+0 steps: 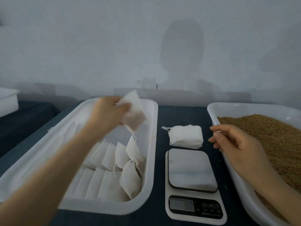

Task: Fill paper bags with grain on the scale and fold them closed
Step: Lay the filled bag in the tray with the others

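Observation:
My left hand point(109, 111) grips a filled white paper bag point(134, 113), brown grain showing through its lower half, above the far end of the long white tray point(153, 144). Several filled bags point(120, 168) lie in rows in that tray. My right hand point(234, 141) hovers with loosely curled fingers over the left rim of the grain tray point(231, 162), holding nothing, just right of the stack of empty bags point(185, 136). The scale point(192, 183) stands in front of the stack with a bare platform. Brown grain point(268, 134) fills the right tray.
A dark blue cloth point(179, 115) covers the table. Another white container point(8, 101) sits at the far left edge. A pale wall rises right behind the trays. A few loose grains lie on the cloth beside the scale.

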Tool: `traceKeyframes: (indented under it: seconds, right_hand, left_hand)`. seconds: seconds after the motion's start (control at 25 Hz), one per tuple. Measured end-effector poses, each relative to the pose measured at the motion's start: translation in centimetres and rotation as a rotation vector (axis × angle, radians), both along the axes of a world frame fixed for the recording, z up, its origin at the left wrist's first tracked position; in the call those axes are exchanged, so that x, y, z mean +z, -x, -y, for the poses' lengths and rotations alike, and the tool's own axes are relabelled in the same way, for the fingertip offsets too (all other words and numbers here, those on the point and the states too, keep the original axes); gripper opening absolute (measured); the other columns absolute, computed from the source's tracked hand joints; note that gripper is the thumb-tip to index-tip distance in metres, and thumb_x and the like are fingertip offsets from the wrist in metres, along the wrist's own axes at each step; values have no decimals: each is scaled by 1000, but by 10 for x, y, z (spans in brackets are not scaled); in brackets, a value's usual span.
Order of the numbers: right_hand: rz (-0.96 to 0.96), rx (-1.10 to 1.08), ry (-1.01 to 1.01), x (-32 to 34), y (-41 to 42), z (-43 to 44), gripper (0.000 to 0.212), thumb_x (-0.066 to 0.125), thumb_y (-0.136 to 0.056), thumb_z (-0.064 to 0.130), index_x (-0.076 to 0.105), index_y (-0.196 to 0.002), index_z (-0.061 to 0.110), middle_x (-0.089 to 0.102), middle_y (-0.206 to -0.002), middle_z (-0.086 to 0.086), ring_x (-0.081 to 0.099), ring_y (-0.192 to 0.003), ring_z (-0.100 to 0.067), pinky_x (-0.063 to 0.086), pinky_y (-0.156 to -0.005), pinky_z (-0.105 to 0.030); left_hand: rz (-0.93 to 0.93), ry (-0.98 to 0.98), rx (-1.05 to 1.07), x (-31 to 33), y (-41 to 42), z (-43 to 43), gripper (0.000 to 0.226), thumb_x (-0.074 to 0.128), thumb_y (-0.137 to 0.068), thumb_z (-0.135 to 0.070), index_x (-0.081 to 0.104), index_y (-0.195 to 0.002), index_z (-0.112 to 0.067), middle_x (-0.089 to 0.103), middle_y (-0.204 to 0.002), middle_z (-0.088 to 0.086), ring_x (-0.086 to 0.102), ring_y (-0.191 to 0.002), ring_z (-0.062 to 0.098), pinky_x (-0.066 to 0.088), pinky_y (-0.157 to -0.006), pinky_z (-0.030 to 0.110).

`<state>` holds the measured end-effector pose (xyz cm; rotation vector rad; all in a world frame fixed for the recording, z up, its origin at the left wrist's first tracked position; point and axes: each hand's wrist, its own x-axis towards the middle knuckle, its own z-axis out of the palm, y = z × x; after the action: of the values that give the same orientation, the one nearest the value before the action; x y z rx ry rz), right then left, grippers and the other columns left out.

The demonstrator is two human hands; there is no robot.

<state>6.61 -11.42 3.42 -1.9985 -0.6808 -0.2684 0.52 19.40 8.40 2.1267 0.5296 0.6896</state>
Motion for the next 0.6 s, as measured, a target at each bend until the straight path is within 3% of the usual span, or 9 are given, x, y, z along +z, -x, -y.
traceKeyframes:
  seconds: [0.16,0.28,0.4,0.52,0.6]
  right_hand:
    - [7,-25,13,-2,-3,0,22,51,-88,29,63,-105,25,68,-83,10,63,-79,-1,50,-72,-17]
    - [4,-42,7,-2,-4,1,18,53,-91,20,63,-102,30,68,-83,9,63,-78,-2,50,-71,-20]
    - [19,-77,12,-2,-7,2,18,53,-91,19,63,-104,26,68,-84,9,63,-78,-1,51,-70,-21]
    - [14,-84,22,-2,-7,1,17,52,-91,20,61,-103,28,68,-84,11,63,-78,0,51,-70,-20]
    - [4,-87,16,-2,-6,1,17,51,-91,21,61,-103,30,68,-84,11,63,-79,1,51,-67,-19]
  left_hand:
    - [-117,68,285,-14,6,-95,18,58,-89,-13,62,-80,2,66,-81,19,69,-68,29,60,-62,42]
    - [-391,80,333,-44,9,-127,22,52,-93,-11,57,-76,2,64,-71,20,70,-60,28,54,-62,35]
    - [-596,14,304,-62,13,-136,17,52,-90,-4,61,-87,10,68,-73,23,67,-75,42,56,-73,43]
    - [-668,-125,288,-57,12,-127,12,60,-87,-1,57,-98,3,64,-86,20,61,-69,33,51,-57,31]
    - [-718,-345,348,-51,5,-116,28,60,-88,-5,52,-114,2,62,-105,23,61,-87,36,48,-69,35]
